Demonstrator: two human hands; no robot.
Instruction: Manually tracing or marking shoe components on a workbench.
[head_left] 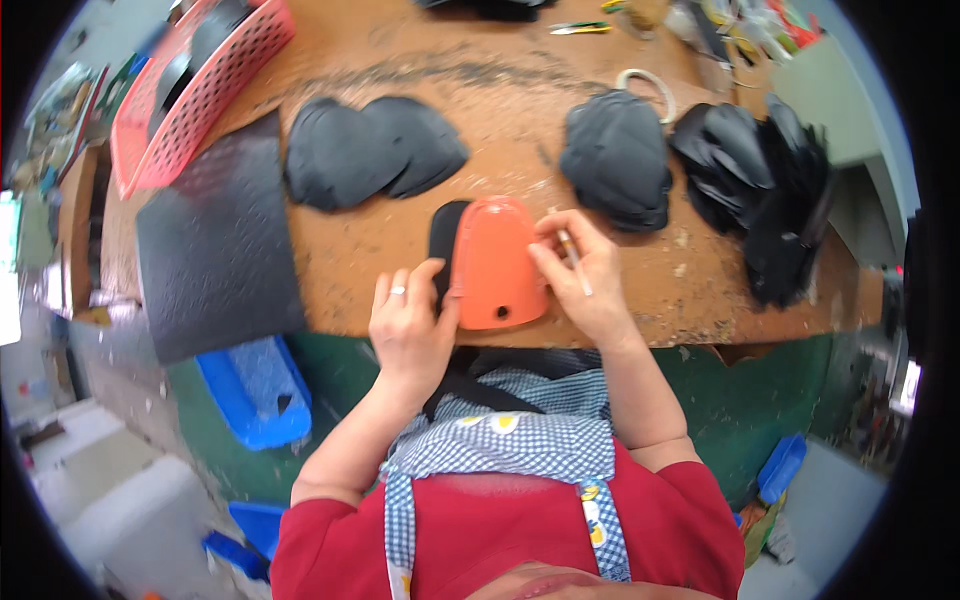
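While the left hand bore on the near left edge of an orange template, the right hand met its opposite edge with thumb and fingertip. The template lay at the centre of the near side of the wooden tabletop, directly before the seated person, its rounded end pointing away and a dark round hole placed near its lower end. Beneath it, a black flat piece protruded on the left side. The right grip was closed on a white pen-like stick, carried between the fingers and slanted toward the person. The left grip had its fingers bent, a ring on one of them; I could not determine whether it pinched the work or only pressed on it.

Surrounding items were arranged as follows. To the left, a textured black sheet overhung the front edge above a blue plastic bin. Behind the sheet, a pink perforated basket held dark pieces. Two overlapping stacks of black rounded pieces occupied the area beyond the left hand. Beyond the right hand stood a further black stack, with a cream tape ring just behind it and a loose black pile beside it.
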